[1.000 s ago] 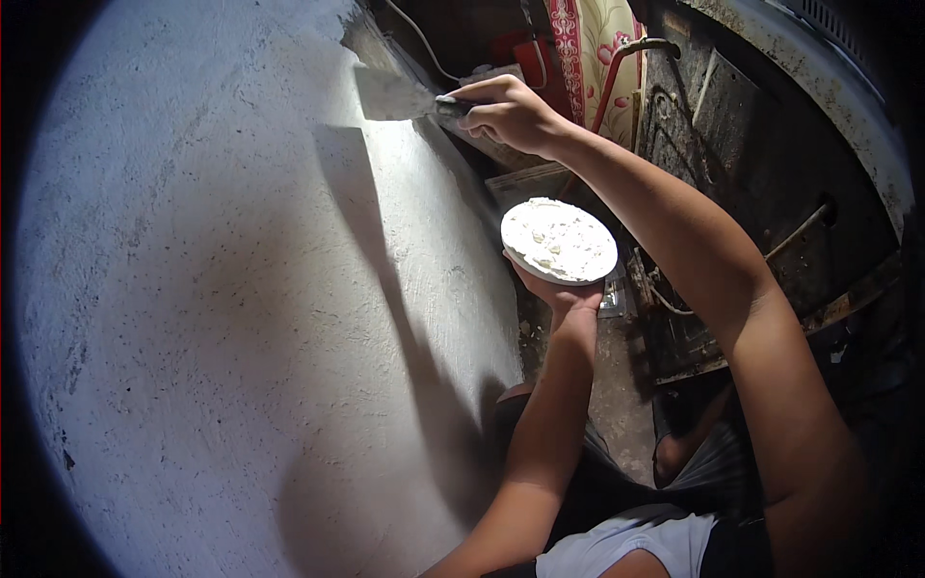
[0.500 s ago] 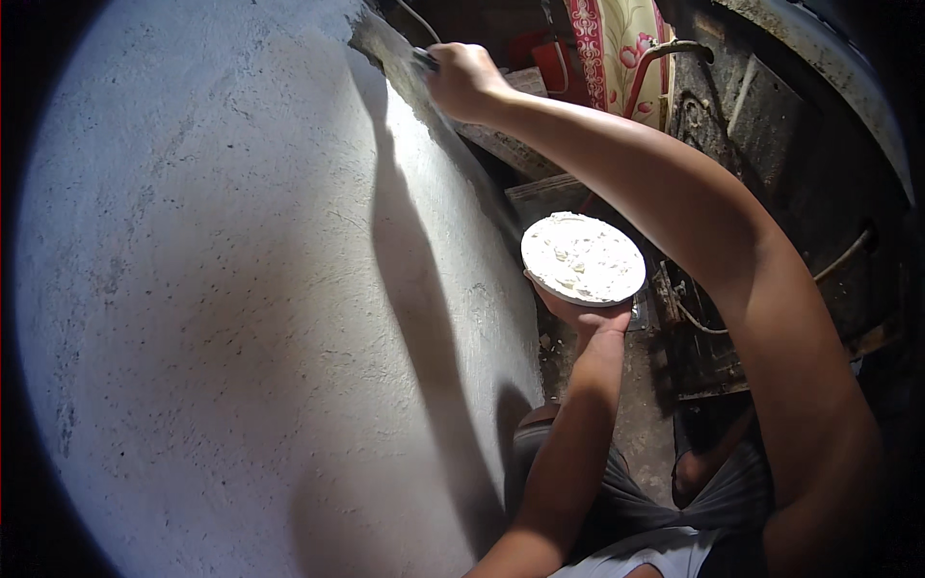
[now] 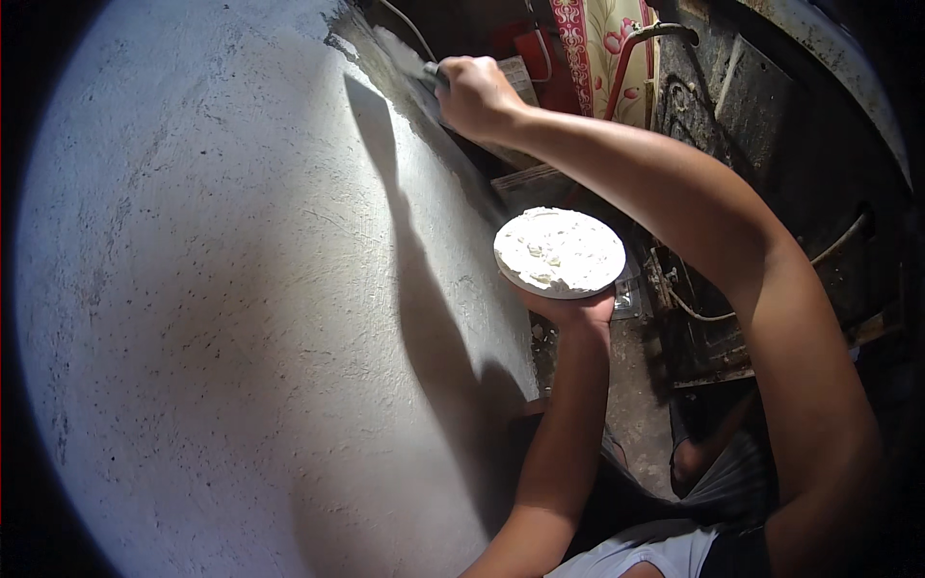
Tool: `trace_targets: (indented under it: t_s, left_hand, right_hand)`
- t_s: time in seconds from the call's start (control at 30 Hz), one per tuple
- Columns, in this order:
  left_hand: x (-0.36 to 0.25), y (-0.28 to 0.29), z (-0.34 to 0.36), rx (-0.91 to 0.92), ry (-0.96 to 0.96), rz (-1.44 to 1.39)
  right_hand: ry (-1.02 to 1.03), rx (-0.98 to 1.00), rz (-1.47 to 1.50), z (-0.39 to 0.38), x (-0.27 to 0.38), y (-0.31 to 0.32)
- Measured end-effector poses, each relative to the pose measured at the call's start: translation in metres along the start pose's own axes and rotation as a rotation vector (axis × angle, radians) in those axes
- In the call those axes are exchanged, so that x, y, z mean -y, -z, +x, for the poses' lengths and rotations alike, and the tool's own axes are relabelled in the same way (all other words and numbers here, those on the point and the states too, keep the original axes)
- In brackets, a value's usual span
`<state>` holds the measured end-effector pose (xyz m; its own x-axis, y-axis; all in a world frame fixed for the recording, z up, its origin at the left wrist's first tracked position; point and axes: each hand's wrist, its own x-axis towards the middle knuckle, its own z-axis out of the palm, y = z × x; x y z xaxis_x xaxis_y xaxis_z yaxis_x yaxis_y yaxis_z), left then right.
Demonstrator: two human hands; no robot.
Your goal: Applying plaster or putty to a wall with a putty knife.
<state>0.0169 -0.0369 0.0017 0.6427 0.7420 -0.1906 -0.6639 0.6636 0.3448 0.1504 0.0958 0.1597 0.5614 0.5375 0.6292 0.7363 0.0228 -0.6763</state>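
Observation:
My right hand (image 3: 480, 96) is closed around the dark handle of a putty knife (image 3: 436, 73), up at the wall's far edge. Its blade is blurred and partly lost against the edge, so I cannot tell whether it touches. Below, my left hand (image 3: 568, 306) supports a round white dish (image 3: 561, 295) from underneath, its fingers mostly hidden by it. Thick white putty (image 3: 559, 249) with a rough, lumpy surface fills the dish. A whitish plastered wall (image 3: 260, 289), pitted in places, takes up the left side, and my arm's shadow falls across it.
Beyond the wall's edge are a red container (image 3: 554, 67), a flowered cloth (image 3: 617, 48) and a bent red bar (image 3: 621, 72). A dark, worn panel (image 3: 761, 125) with a cable (image 3: 703, 316) stands at right. My legs are below, over the floor (image 3: 636, 385).
My right hand has shifted slightly right and down with the putty knife. The dish in my left hand has moved a little to the left, and the view has turned slightly.

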Motion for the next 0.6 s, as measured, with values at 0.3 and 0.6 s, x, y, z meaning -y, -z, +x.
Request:
trace_targets:
  t_s: [0.3, 0.6]
  left_hand:
    - [0.023, 0.005, 0.005, 0.035, -0.050, -0.041]
    - [0.008, 0.017, 0.018, 0.189, -0.032, -0.113]
  right_hand:
    - [-0.048, 0.144, -0.177, 0.048, 0.049, -0.012]
    - [0.317, 0.074, -0.106, -0.028, -0.038, -0.002]
